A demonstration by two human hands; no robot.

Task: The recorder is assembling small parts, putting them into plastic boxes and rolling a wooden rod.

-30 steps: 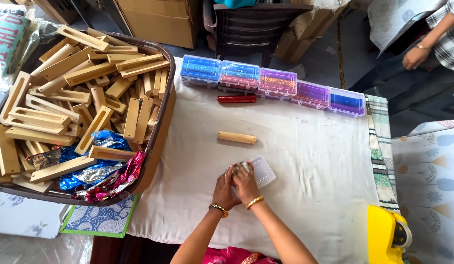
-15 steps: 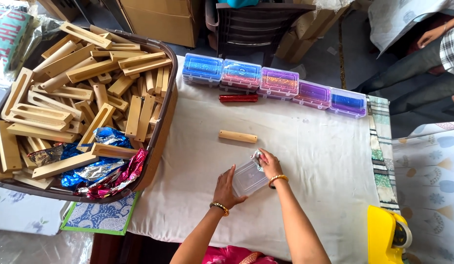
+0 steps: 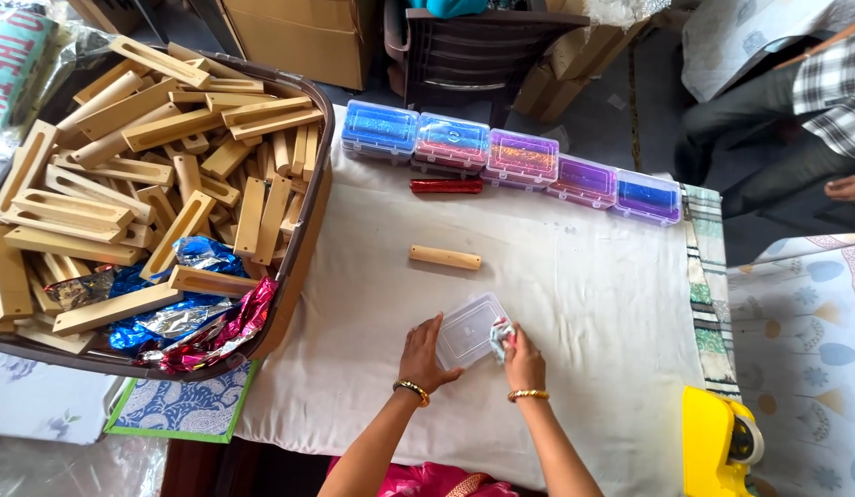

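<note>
From the head view, the left hand [image 3: 421,353] lies flat, steadying a clear plastic box [image 3: 466,329] on the white tablecloth [image 3: 575,313], while the right hand [image 3: 522,357] pinches a small crumpled wrapper [image 3: 499,337] at the box's edge, below a wooden block [image 3: 445,258].

Five clear rectangular boxes [image 3: 510,155] with blue, pink and purple contents line the white cloth's [image 3: 584,304] far edge; brown cardboard cartons [image 3: 294,37] stand beyond it.
</note>
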